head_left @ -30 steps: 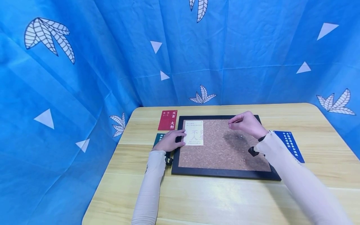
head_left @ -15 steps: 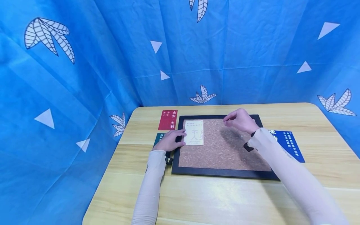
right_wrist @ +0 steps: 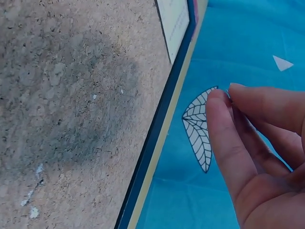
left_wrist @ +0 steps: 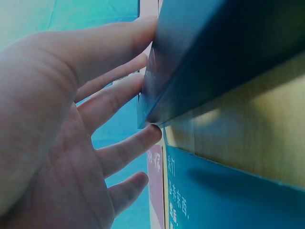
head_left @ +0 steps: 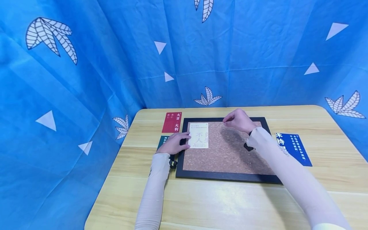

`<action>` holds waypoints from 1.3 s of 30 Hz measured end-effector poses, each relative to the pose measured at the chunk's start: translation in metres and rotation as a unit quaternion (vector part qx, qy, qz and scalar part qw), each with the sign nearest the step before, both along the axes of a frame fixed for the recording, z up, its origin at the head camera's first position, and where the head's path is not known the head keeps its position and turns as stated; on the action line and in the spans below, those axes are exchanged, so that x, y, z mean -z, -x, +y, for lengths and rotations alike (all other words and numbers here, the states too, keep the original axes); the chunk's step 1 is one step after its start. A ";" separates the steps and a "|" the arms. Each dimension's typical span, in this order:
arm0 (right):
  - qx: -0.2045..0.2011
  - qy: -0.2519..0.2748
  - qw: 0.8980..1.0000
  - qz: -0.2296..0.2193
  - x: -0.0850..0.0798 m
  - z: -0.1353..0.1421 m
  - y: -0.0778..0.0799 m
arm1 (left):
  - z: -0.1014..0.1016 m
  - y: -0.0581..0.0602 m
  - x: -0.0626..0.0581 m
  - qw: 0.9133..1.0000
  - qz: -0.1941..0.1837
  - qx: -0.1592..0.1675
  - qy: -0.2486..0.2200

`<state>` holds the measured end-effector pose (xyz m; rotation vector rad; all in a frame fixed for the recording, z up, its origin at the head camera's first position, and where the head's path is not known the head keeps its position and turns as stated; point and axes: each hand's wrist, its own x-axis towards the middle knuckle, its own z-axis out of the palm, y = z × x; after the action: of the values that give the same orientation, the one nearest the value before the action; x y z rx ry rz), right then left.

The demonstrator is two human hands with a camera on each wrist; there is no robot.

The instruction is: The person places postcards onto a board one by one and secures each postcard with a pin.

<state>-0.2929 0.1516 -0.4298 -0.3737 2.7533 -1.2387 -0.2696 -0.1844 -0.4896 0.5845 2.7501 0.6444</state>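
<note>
A cork board [head_left: 218, 156] in a black frame lies flat on the table, with a pale yellow printed card [head_left: 201, 134] at its upper left. My left hand [head_left: 172, 144] rests over the frame's left side, fingertips at the card's left edge. In the left wrist view its fingers [left_wrist: 114, 102] are spread and fairly straight along the frame [left_wrist: 190, 52]. Above the board's upper part, my right hand [head_left: 239, 121] pinches thumb and forefinger together. The right wrist view shows a tiny dark bit between those fingertips [right_wrist: 220, 102], mostly hidden; I cannot tell what it is.
A red card [head_left: 171, 122] lies left of the board at the back, and a dark green card [head_left: 163, 139] is partly under my left hand. To the right lies a blue card [head_left: 297, 148], partly covered by my right sleeve. A blue curtain [head_left: 253, 41] hangs behind the table.
My right hand has moved left and slightly away from me over the board, still pinching, toward the pale card. My left hand and the cards have stayed in place.
</note>
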 end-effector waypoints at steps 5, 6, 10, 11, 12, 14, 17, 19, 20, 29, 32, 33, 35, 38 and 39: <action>-0.013 -0.021 0.999 0.026 0.001 -0.007 0.007 | 0.000 0.000 -0.002 1.000 -0.002 0.001 0.003; -0.016 -0.025 0.999 0.032 0.001 -0.008 0.008 | 0.000 0.000 -0.002 1.000 -0.002 0.001 0.005; -0.023 -0.037 0.998 0.051 0.005 -0.014 0.013 | 0.000 0.000 -0.002 1.000 -0.002 0.002 0.008; -0.024 -0.039 0.998 0.050 0.006 -0.015 0.015 | 0.000 0.000 -0.002 1.000 -0.001 0.003 0.008; -0.027 -0.040 0.998 0.049 0.007 -0.017 0.015 | 0.000 0.000 -0.002 1.000 -0.001 0.004 0.007; -0.030 -0.043 0.998 0.039 0.008 -0.020 0.017 | 0.000 0.000 -0.001 1.000 0.000 0.005 0.007; -0.033 -0.051 0.998 0.028 0.008 -0.024 0.018 | 0.000 0.000 0.000 1.000 0.000 0.009 0.005; -0.036 -0.057 0.997 0.026 0.007 -0.026 0.019 | -0.001 0.001 0.000 1.000 -0.001 0.011 0.004; -0.038 -0.060 0.997 0.028 0.007 -0.028 0.019 | -0.001 0.001 0.000 1.000 -0.001 0.012 0.004; -0.050 -0.070 0.996 0.034 0.006 -0.039 0.026 | -0.001 0.000 -0.002 1.000 0.000 0.013 0.005; -0.054 -0.073 0.995 0.040 0.007 -0.042 0.028 | -0.001 0.000 -0.002 1.000 0.003 0.015 0.008; -0.056 -0.074 0.995 0.042 0.007 -0.043 0.029 | -0.001 0.000 -0.002 1.000 0.003 0.015 0.008; -0.059 -0.075 0.994 0.047 0.007 -0.045 0.030 | -0.001 -0.001 -0.002 1.000 0.004 0.015 0.007; -0.064 -0.077 0.993 0.056 0.009 -0.047 0.033 | -0.001 -0.001 -0.003 1.000 0.003 0.016 0.003; -0.066 -0.077 0.993 0.060 0.010 -0.048 0.034 | -0.002 -0.001 -0.003 1.000 0.003 0.017 0.003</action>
<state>-0.3271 0.1035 -0.4396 -0.6214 2.8457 -0.9957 -0.2686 -0.1860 -0.4868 0.6309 2.7400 0.6265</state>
